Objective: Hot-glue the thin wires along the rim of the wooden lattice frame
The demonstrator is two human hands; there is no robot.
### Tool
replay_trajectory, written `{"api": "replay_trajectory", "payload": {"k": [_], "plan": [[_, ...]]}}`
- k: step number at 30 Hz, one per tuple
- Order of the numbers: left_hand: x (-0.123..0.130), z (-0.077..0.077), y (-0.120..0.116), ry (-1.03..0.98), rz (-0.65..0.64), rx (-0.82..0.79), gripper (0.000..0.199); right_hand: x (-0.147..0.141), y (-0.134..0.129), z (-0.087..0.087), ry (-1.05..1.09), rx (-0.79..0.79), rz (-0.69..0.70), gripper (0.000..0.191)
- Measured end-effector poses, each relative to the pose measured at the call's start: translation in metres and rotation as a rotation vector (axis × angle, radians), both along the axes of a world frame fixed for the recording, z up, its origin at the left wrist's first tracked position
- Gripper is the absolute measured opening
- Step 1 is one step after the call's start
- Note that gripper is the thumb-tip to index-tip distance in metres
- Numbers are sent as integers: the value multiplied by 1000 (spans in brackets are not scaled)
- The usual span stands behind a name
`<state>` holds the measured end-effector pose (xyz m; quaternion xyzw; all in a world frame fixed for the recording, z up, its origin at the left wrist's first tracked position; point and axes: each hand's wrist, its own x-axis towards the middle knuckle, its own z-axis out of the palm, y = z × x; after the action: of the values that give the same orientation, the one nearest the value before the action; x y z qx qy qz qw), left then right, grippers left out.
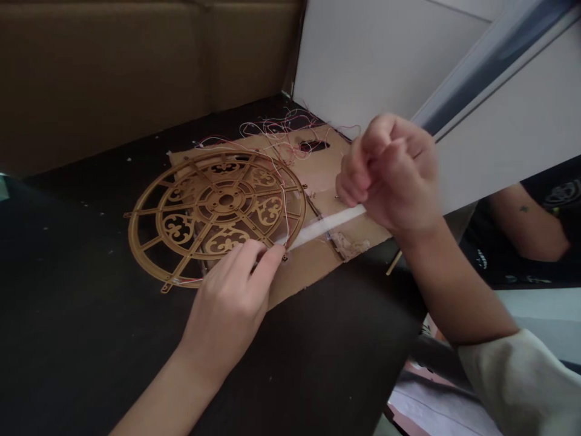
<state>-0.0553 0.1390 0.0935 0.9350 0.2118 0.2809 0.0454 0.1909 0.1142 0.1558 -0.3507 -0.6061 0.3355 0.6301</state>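
A round gold openwork frame [226, 200] with scroll patterns lies on a piece of cardboard [313, 266]. My left hand [236, 284] is at its near right edge, thumb and fingers pinched on the rim where thin red and white wires [285, 209] run. Raised above the cardboard's right side, my right hand [390, 169] is closed and blurred by motion; whatever its fingers hold, if anything, is too small to make out. A white strip [324, 225] runs across the cardboard between the frame and my right hand.
Tangled red and white wires [276, 130] lie at the cardboard's back edge, near a small black object [314, 145]. A thin stick [393, 263] pokes out at the black table's [91, 351] right edge. A cardboard wall [136, 66] stands behind. Another person's arm [531, 224] shows at right.
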Motion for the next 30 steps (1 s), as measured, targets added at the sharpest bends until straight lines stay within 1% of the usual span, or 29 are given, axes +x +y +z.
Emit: {"api": "replay_trajectory", "payload": {"k": [1,3,5,6,8,10,13,15,17,19,22,26,30], "plan": [[0,0,0,3,-5,-8,26,1,2,1,57,-3,2,38],[-1,0,1,-3,-12,-14,25,4,6,2,111,2,-45,46],[-1,0,1,-21,-16,-10,25,7,9,-1,98,22,-124,47],[-1,0,1,-27,-17,-8,26,9,11,-3,83,33,-141,44],[-2,-1,1,-30,-18,-4,26,10,13,-7,59,32,-94,37],[-1,-2,1,-30,-15,0,26,10,13,-10,60,6,22,34],[-1,-2,1,-46,-17,8,26,10,10,-12,38,-29,190,37],[-1,-3,1,-57,-19,9,25,10,8,-11,14,-71,248,40],[-1,-3,0,-58,-18,5,24,9,5,-10,-6,-139,244,41],[-1,-2,0,-53,-14,-2,23,8,4,-9,-7,-187,199,43],[-1,-2,0,-50,-11,-24,23,6,4,-9,10,-202,163,42],[-1,-1,0,-51,-7,-59,22,5,6,-12,28,-198,211,33],[-1,-1,1,-51,-13,-56,23,4,6,-15,29,-243,242,28]]}}
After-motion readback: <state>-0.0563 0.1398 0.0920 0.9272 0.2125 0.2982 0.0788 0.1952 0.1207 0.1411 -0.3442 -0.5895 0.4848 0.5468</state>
